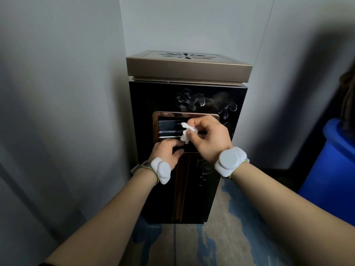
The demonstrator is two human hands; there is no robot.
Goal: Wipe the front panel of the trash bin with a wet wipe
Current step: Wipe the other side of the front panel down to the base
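Apparently near the end: right hand pinches the crumpled wipe at the flap opening of the bin; left hand curls on the flap edge. Panel glossy; whether wiping is finished, unclear.

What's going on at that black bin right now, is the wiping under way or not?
A person stands over the black trash bin in a wall corner. The right hand pinches a crumpled white wipe in front of the metal flap opening on the front panel. The left hand rests at the flap's lower edge, fingers curled there. Smears show on the upper panel. A blue container stands to the right.
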